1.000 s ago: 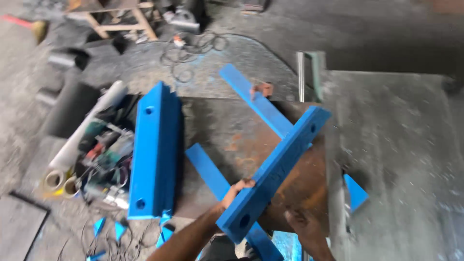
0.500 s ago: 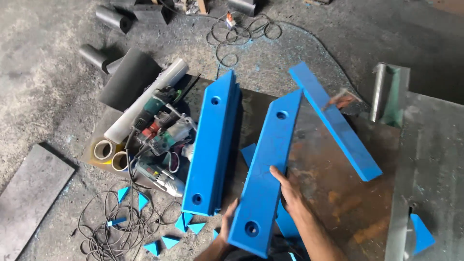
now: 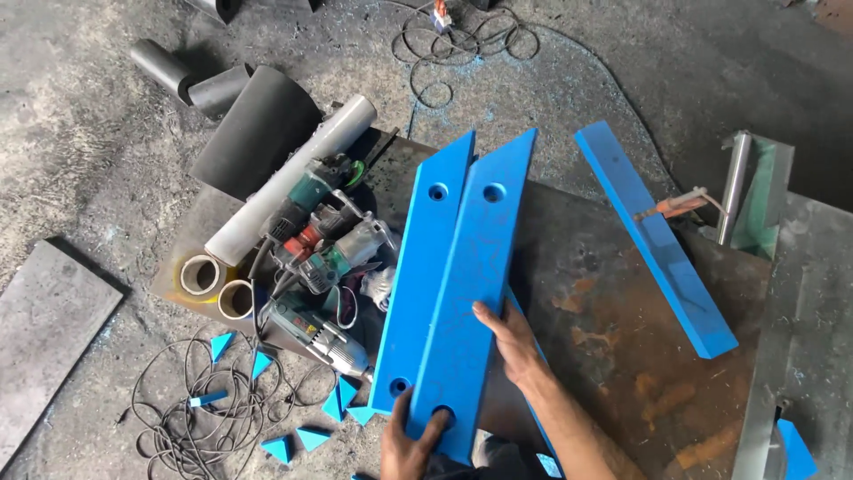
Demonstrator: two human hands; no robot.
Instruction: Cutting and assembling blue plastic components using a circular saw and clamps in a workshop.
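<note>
Soft, bright daylight fills the view. Shadows are faint. The picture looks sharp, though the far corners may be a little blurry.

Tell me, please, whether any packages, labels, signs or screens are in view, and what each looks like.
None that I can make out: no package, sign or screen.
Nearest to a label: small pale patches on the power tools left of the blue bars, too small to tell.
Two tape rolls lie on the plate's left edge, round and yellowish.
</note>
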